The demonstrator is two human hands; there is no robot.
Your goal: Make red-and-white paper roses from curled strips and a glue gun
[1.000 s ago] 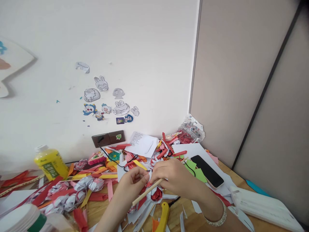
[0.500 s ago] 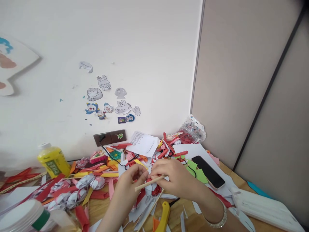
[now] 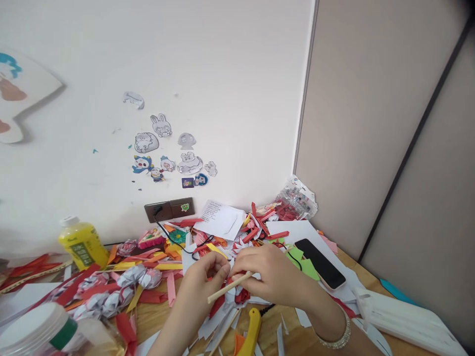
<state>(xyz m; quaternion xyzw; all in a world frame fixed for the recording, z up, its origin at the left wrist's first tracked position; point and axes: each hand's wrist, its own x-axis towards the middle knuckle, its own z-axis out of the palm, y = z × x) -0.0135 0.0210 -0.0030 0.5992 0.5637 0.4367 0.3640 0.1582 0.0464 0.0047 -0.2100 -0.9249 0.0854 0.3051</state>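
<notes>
Since the last frame: near end of the wooden stick (image 3: 227,289) dips a little lower, and more red shows under the fingers. Both hands sit almost where they did.

Right hand (image 3: 263,273) has the stick in its fingers, tilted, above the middle of the counter (image 3: 150,319). Left hand (image 3: 204,278) is narrow, thumb near fingertips, right beside the right hand's fingers; can't tell if it's open a bit or pinching paper. Red-and-white paper flower (image 3: 243,295) is just below the right hand, partly hidden; can't tell if it's joined to the stick.

Done, by the look of it: several folded paper flowers (image 3: 111,302) toward the left end of the counter, in front of the bottle (image 3: 83,248). Piece at the hands looks mid-work, my read; no finished join visible. Unused so far: loose red strips (image 3: 152,296) plus the green paper (image 3: 308,268) beside the phone (image 3: 321,264), toward the right edge. Yellow-handled tool (image 3: 252,329) lies nearer the front, neither hand on it. Final count can't be judged from here.
</notes>
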